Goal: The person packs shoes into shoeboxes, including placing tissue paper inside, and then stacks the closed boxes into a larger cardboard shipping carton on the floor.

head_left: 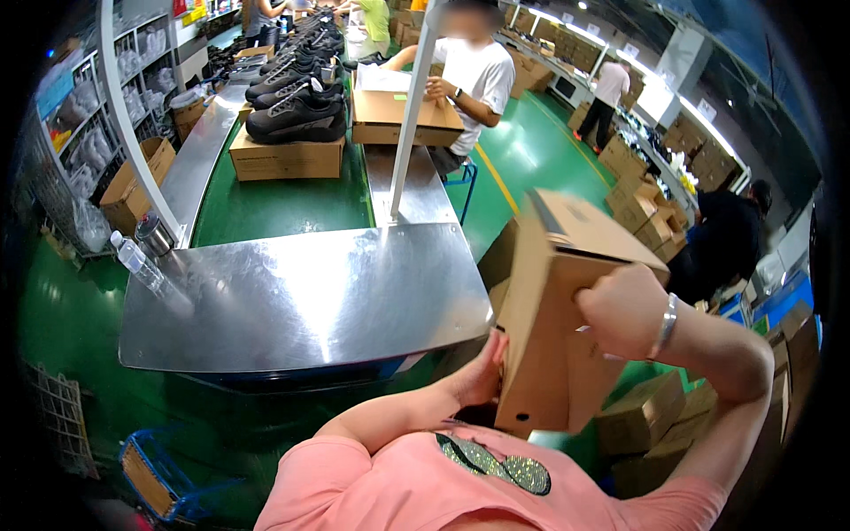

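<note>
Brown cardboard boxes [567,354], apparently shoe boxes held together, stand tilted in front of my body, right of the steel table. My left hand [482,370] is at their lower left edge, fingers together and pressed along the cardboard. My right hand [624,310] is closed in a fist against the side facing me, a bracelet on its wrist. Small white bits show beside and below the fist; what its fingers hold is hidden. A small dark round hole shows near the bottom of the cardboard.
A steel table [292,301] curves before me, with a plastic bottle [137,257] and a metal cup [155,234] at its left. Beyond, black shoes [297,115] sit along a line on a box [288,159]. A co-worker [482,75] handles an open box [403,115].
</note>
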`<control>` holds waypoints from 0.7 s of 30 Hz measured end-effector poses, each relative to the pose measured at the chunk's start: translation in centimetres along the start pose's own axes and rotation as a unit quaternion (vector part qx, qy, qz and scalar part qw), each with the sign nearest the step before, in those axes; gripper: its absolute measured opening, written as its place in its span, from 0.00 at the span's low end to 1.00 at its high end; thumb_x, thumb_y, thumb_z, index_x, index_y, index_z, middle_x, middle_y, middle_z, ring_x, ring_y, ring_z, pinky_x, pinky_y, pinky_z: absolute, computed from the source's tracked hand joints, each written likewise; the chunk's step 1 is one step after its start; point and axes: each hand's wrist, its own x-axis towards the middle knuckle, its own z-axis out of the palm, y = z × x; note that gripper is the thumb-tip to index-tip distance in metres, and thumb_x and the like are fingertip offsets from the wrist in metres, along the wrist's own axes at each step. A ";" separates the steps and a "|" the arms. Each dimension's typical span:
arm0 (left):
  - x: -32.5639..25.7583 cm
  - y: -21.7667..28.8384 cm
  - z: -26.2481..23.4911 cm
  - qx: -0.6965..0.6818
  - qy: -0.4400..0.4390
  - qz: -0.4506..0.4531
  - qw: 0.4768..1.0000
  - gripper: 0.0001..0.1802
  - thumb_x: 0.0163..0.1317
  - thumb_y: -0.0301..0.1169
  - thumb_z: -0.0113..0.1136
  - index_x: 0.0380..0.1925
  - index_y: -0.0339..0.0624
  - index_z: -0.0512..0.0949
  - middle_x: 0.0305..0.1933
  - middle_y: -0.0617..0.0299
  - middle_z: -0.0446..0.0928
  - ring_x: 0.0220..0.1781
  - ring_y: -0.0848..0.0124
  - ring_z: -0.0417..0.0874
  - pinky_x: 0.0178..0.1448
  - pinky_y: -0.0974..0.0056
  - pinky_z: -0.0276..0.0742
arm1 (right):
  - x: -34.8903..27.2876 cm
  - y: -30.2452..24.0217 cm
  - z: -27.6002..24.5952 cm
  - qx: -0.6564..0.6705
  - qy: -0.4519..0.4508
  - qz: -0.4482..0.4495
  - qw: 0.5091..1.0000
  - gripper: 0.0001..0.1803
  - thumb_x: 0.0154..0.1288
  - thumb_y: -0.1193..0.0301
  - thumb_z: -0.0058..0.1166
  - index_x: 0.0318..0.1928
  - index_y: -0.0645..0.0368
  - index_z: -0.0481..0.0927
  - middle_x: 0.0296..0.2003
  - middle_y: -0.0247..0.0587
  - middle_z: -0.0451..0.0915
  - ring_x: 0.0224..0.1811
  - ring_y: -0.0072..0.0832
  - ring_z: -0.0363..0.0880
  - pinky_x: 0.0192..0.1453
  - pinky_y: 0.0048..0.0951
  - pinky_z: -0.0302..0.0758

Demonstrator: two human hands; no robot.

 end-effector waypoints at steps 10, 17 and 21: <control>-4.9 6.4 7.0 0.186 0.590 0.020 0.786 0.30 0.48 0.49 0.50 0.49 0.45 0.63 0.47 0.60 0.67 0.47 0.66 0.69 0.47 0.57 0.66 | 9.4 -12.4 1.0 -0.091 -0.046 -0.235 0.967 0.08 0.43 0.69 0.49 0.28 0.55 0.75 0.17 0.32 0.70 0.20 0.24 0.69 0.17 0.25 0.63; -9.2 5.7 4.1 0.171 0.619 0.094 0.761 0.21 0.48 0.43 0.50 0.40 0.42 0.67 0.36 0.58 0.70 0.37 0.66 0.70 0.38 0.61 0.67 | 12.4 -15.9 9.2 -0.091 0.158 -0.328 0.927 0.13 0.41 0.68 0.47 0.32 0.53 0.75 0.17 0.32 0.72 0.18 0.26 0.72 0.17 0.26 0.65; -9.8 4.7 -0.4 0.083 0.529 0.159 0.830 0.16 0.48 0.40 0.50 0.34 0.41 0.69 0.31 0.58 0.70 0.31 0.67 0.70 0.33 0.64 0.67 | 12.3 -13.7 12.6 0.105 0.249 -0.397 0.877 0.14 0.44 0.67 0.48 0.36 0.47 0.72 0.17 0.32 0.70 0.18 0.26 0.72 0.17 0.26 0.67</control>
